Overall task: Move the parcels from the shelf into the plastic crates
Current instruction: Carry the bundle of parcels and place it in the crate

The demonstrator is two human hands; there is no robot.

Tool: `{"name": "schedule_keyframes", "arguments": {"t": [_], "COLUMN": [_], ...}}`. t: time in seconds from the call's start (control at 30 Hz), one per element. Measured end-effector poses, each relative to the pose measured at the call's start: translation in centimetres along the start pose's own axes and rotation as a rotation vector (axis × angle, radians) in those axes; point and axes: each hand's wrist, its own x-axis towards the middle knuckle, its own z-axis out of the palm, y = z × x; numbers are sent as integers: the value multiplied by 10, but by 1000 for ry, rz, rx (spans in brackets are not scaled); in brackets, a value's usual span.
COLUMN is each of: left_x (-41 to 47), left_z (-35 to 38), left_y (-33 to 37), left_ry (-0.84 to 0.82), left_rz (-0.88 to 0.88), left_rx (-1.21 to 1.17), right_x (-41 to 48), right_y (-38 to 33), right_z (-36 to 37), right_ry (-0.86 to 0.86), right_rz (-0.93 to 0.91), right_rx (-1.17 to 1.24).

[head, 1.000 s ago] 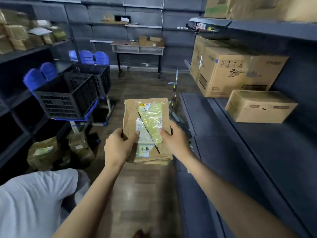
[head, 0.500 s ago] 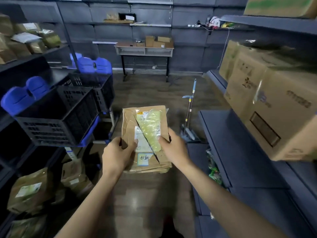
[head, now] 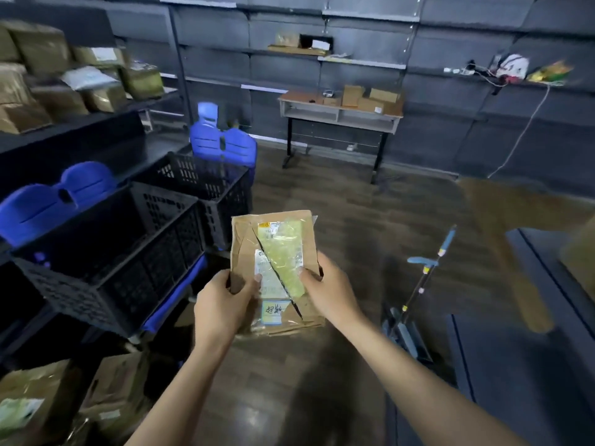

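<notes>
Since the earlier frames our view has swung left, off the shelf [head: 531, 365] at our right, and the parcel [head: 278, 252] now hangs to the right of the near crate [head: 128, 284], not yet over it. Both hands grasp the parcel: the left hand [head: 222, 304] at its lower left edge, the right hand [head: 328, 291] at its lower right edge, thumbs on top. We judge the step to be the carry. To do it well, we keep the parcel level, bring it over the open crate, lower it inside, and only then let go.
</notes>
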Motion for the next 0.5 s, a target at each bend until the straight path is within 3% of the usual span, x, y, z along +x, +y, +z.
{"name": "schedule_keyframes", "arguments": {"t": [0.5], "left_x": [335], "left_z": [67], "left_y": [19], "left_ry": [243], "left_rz": [-98], "left_rx": [-38], "right_x": [380], "right_y": [-17], "right_z": [94], "right_ry": [-210], "right_rz": [-181], "right_rx": [96]}}
